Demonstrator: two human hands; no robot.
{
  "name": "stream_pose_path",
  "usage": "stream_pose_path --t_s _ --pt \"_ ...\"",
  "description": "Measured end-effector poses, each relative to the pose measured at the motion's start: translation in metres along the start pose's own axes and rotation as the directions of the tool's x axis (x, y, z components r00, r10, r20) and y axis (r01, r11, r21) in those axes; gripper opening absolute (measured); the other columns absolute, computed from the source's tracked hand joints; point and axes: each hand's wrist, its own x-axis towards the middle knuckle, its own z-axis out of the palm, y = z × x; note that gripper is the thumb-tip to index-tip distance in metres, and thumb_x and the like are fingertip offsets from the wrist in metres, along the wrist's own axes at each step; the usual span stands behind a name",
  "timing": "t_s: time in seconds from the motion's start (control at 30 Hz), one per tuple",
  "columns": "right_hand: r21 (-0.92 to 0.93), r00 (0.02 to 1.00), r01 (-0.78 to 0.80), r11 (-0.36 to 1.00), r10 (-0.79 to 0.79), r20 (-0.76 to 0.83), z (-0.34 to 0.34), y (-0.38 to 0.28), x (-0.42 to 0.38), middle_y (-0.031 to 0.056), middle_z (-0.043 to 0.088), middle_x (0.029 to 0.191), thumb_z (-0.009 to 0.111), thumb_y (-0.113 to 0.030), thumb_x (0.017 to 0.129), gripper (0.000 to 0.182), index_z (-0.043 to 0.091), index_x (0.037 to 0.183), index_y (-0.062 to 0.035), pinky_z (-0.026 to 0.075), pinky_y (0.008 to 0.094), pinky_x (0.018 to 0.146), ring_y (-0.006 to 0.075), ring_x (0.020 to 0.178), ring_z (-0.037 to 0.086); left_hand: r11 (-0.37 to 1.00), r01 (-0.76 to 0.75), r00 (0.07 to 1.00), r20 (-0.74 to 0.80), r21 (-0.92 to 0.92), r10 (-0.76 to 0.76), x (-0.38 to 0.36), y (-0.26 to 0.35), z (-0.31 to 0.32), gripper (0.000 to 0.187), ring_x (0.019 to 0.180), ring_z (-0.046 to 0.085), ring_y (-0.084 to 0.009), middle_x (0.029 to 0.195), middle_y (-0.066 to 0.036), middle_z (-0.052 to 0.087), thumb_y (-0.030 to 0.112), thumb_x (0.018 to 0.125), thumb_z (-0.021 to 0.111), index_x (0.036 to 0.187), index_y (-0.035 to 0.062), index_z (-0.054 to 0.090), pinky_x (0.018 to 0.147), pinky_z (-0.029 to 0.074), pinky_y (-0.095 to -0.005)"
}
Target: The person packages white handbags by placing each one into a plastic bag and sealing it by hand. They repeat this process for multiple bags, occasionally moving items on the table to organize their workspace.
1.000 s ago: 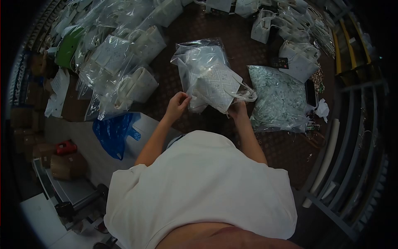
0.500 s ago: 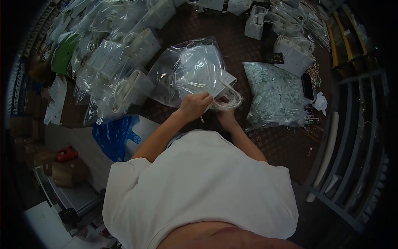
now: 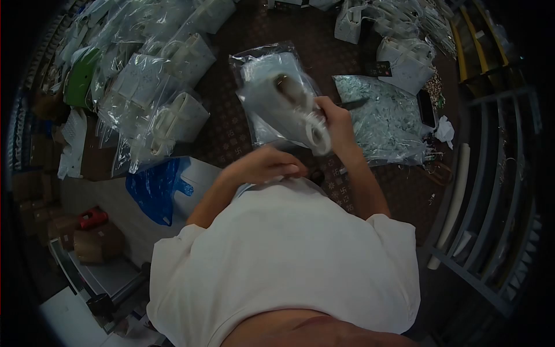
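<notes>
A small white handbag (image 3: 283, 104) in clear plastic, blurred by motion, is tilted over the table with its handles toward the right. My right hand (image 3: 336, 120) grips its right side. A dark pointed thing (image 3: 354, 104) sticks out beside that hand; whether the hand holds it is unclear. Under the handbag lies a flat pack of clear plastic bags (image 3: 266, 66). My left hand (image 3: 272, 165) is near the shirt front, below the handbag, its fingers loosely bent and nothing visible in them.
Several plastic-wrapped white bags (image 3: 139, 81) crowd the left. A clear sack of pale green pieces (image 3: 384, 118) lies on the right, with a white bag (image 3: 404, 63) and a phone (image 3: 426, 107) beyond. A blue plastic bag (image 3: 153, 191) hangs lower left; metal racks (image 3: 491, 173) stand right.
The handbag has been lifted and turned, now in my right hand, which moved up and right. My left hand has let go and come back toward the body. The loose clear plastic has drawn in.
</notes>
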Motion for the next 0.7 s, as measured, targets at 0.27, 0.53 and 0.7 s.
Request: stream_pose_path --t_s 0.27,0.53,0.7 --pt "-0.281 0.774 0.387 0.879 -0.144 0.617 0.029 -0.019 -0.047 0.0121 0.059 0.079 0.051 -0.007 0.075 0.009 0.05 0.083 -0.0027 0.05 0.0363 0.059 0.0284 0.071 0.062 0.864 0.463 0.791 -0.347 -0.199 -0.504 -0.06 -0.057 -0.024 0.035 0.087 0.056 -0.0154 0.101 -0.009 0.058 0.019 0.087 0.056 0.119 0.0044 0.054 0.075 0.046 -0.0279" --pt "0.055 0.923 -0.02 0.998 -0.003 0.385 0.006 0.007 -0.024 0.015 0.063 0.084 0.052 -0.018 0.083 0.022 0.06 0.09 0.0012 0.048 0.0346 0.066 0.0299 0.076 0.061 0.917 0.371 0.774 -0.497 -0.148 -0.393 -0.054 -0.08 0.006 0.021 0.08 0.055 -0.0121 0.096 -0.006 0.057 0.015 0.085 0.06 0.102 0.0039 0.065 0.068 0.045 -0.0231" --pt "-0.283 0.811 -0.262 0.923 0.369 0.454 0.034 0.055 -0.016 0.02 0.063 0.087 0.05 -0.039 0.086 0.042 0.065 0.091 0.0001 0.046 0.0382 0.074 0.0337 0.084 0.06 0.909 0.406 0.771 -0.501 -0.09 -0.394 -0.048 -0.084 0.006 0.019 0.078 0.054 -0.0116 0.092 -0.005 0.057 0.014 0.086 0.057 0.099 0.0029 0.066 0.066 0.044 -0.0216"
